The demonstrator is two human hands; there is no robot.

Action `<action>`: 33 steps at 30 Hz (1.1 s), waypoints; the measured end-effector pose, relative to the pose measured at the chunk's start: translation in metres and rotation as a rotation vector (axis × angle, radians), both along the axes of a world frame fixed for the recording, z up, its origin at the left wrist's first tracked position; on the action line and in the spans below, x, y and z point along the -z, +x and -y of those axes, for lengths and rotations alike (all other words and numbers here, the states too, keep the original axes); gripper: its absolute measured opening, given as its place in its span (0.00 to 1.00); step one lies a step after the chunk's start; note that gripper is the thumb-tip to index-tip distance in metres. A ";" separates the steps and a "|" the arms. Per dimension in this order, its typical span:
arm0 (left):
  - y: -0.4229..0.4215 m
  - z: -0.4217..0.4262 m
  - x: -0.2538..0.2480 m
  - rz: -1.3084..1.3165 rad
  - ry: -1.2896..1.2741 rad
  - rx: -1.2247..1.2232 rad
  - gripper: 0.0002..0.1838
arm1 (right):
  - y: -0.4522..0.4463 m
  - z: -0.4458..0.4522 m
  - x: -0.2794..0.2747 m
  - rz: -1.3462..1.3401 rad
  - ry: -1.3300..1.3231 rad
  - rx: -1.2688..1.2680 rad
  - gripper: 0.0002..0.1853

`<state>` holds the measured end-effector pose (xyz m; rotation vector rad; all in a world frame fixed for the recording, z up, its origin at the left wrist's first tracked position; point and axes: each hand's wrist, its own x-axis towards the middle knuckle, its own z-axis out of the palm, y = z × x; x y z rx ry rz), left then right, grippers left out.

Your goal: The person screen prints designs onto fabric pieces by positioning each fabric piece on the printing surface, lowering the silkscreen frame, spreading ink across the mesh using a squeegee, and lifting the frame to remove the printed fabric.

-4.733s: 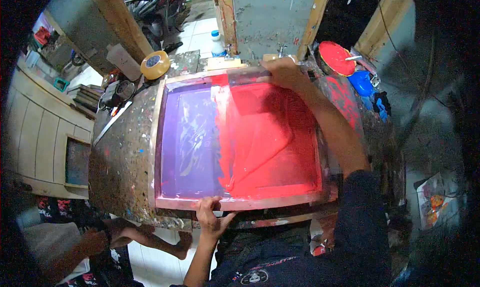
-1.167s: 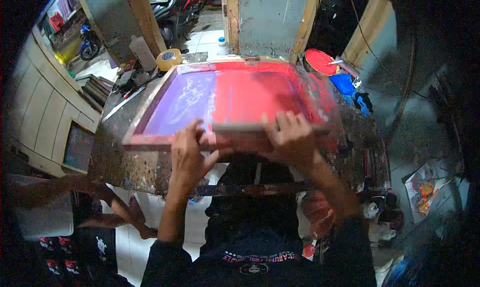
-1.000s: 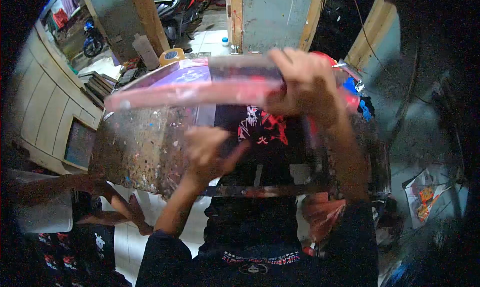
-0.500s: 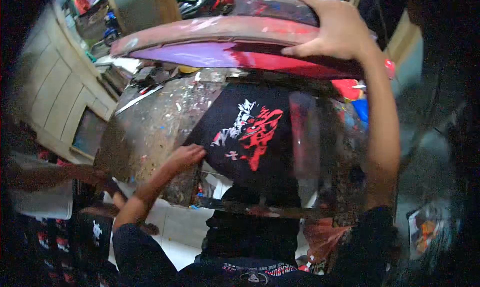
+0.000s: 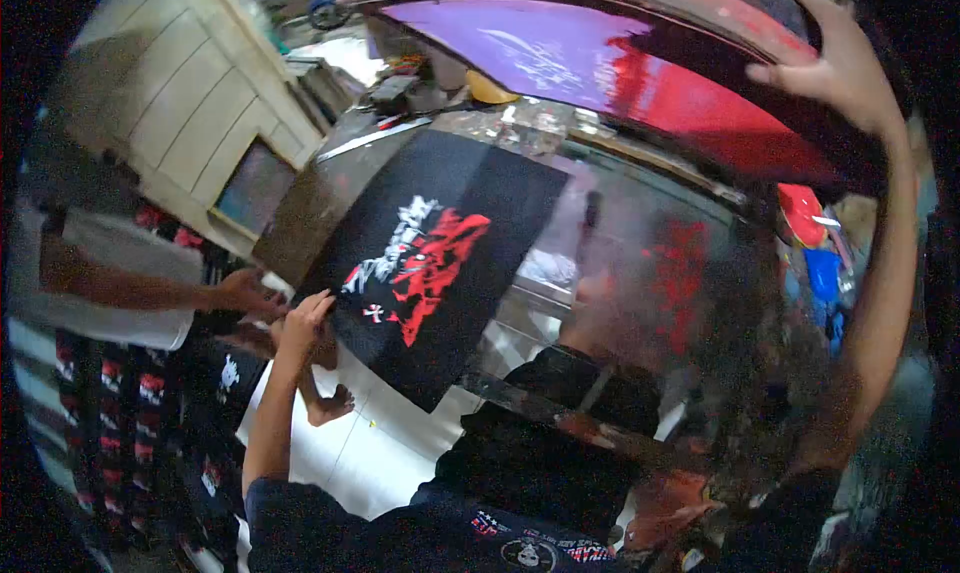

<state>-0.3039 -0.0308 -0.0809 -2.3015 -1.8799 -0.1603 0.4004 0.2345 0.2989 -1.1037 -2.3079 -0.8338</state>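
Note:
A black fabric panel (image 5: 450, 183) with a white and red print lies slanted across the front of the worktable and past its edge. My left hand (image 5: 303, 318) is closed on the panel's left edge, fingers pinched together. Up at the top right, my right hand (image 5: 845, 68) grips the wooden rim of a raised screen printing frame (image 5: 700, 18). Its mesh (image 5: 560, 63), purple on the left and red on the right, tilts toward me above the table. Another person's hand (image 5: 250, 295) is right beside my left hand, partly hidden by it.
Red ink marks the glassy tabletop (image 5: 680, 273). A steel ruler (image 5: 375, 139) and a yellow bowl (image 5: 490, 88) sit at the back left. Red and blue containers (image 5: 822, 273) stand on the right. Printed black pieces (image 5: 110, 393) hang or lie at the lower left, beside the co-worker.
My left hand has drawn the black panel left and toward me, off the table middle. The screen frame appears higher and further right, still in my right hand. The view has turned left.

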 end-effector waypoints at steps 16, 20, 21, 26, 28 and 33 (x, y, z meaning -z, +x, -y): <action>0.431 -0.089 0.029 0.409 0.231 -0.053 0.17 | -0.015 0.051 -0.029 -0.020 -0.238 0.154 0.61; 0.455 -0.101 0.022 0.800 0.260 0.018 0.09 | -0.005 0.032 -0.025 -0.072 -0.157 0.061 0.64; 0.467 -0.104 0.009 0.832 0.212 0.075 0.09 | -0.004 0.030 -0.022 -0.087 -0.126 0.041 0.65; 0.581 -0.135 -0.020 0.672 -0.094 0.477 0.08 | -0.015 0.015 -0.028 -0.140 -0.302 0.030 0.66; 0.645 -0.141 -0.033 0.449 -0.221 0.637 0.09 | -0.012 0.009 -0.034 -0.157 -0.423 0.037 0.66; 0.741 -0.134 -0.014 0.225 -0.257 0.749 0.16 | 0.000 0.015 -0.038 -0.154 -0.479 0.048 0.61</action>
